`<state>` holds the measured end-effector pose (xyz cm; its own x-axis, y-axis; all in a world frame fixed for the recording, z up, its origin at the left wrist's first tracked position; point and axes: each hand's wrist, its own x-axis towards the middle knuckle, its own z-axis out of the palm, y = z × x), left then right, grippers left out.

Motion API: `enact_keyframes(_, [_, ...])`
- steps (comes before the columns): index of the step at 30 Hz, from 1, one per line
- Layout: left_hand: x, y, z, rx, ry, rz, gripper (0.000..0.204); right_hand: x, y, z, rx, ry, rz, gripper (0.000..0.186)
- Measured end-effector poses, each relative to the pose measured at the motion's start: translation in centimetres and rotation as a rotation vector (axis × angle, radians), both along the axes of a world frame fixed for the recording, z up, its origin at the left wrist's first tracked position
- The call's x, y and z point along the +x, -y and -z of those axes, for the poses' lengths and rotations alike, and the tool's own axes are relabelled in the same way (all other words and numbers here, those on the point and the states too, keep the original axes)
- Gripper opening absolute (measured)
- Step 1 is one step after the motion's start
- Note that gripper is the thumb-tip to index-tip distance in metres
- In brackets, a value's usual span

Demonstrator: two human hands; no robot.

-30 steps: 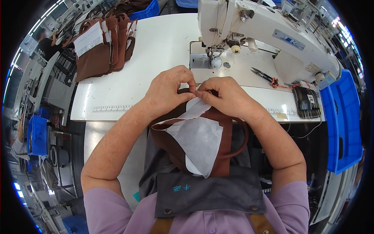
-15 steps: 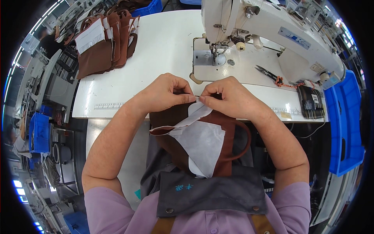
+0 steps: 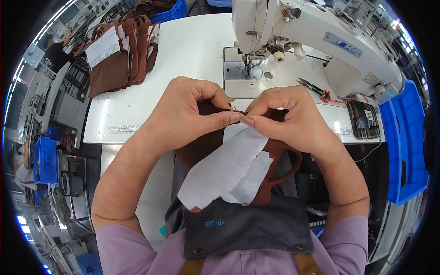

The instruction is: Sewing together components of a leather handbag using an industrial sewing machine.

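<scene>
Pinching thumb to finger, the left bare hand [image 3: 190,110] and the right bare hand [image 3: 295,114] grip one edge of a brown bag-like piece with pale-grey backing [image 3: 224,165], hung between them at the near edge of the glossy white table [image 3: 188,50]; aligning that edge seems in hand, calling for an even hold. On the table sit stacked reddish-brown pieces [image 3: 110,74], a white sewing machine [image 3: 316,34] and dark-bladed snips [image 3: 311,86]; rightward, a blue plastic bin [image 3: 407,142].

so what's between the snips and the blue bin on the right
In the head view, a dark plaid item lies between the snips and the blue bin, along with some orange cord.
</scene>
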<state>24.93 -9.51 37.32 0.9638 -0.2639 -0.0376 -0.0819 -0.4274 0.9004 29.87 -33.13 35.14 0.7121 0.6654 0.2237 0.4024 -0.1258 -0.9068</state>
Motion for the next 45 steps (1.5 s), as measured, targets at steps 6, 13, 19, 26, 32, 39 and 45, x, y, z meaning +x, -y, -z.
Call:
enact_keyframes(6, [-0.9, 0.9, 0.1, -0.003, 0.33, -0.014, 0.014, -0.9, 0.4, -1.2, 0.006, -0.017, 0.016, 0.013])
enact_keyframes(13, [-1.0, 0.2, 0.0, -0.05, 0.171, -0.004, 0.016, -1.3, 0.4, -1.2, 0.018, -0.022, 0.008, 0.014])
enact_keyframes(19, [-0.1, -0.5, 0.1, -0.109, 0.059, 0.103, 0.02, -1.5, 0.2, -1.0, 0.04, -0.074, -0.021, 0.014])
enact_keyframes(26, [-0.1, -0.3, 0.6, -0.214, -0.101, 0.124, 0.02, -1.4, 0.5, -1.3, -0.006, -0.102, -0.04, 0.01])
enact_keyframes(32, [-0.6, 0.5, -0.2, -0.095, 0.064, 0.04, 0.024, -1.1, 0.4, -1.4, 0.009, -0.194, -0.021, 0.01])
enact_keyframes(39, [-0.6, 0.5, -0.8, 0.002, 0.108, 0.046, 0.021, -1.0, 0.5, -1.2, -0.009, -0.166, -0.032, 0.01])
enact_keyframes(45, [-0.6, 0.5, -0.6, -0.103, -0.037, 0.039, 0.012, -0.9, 0.2, -0.5, 0.022, -0.065, -0.03, 0.015])
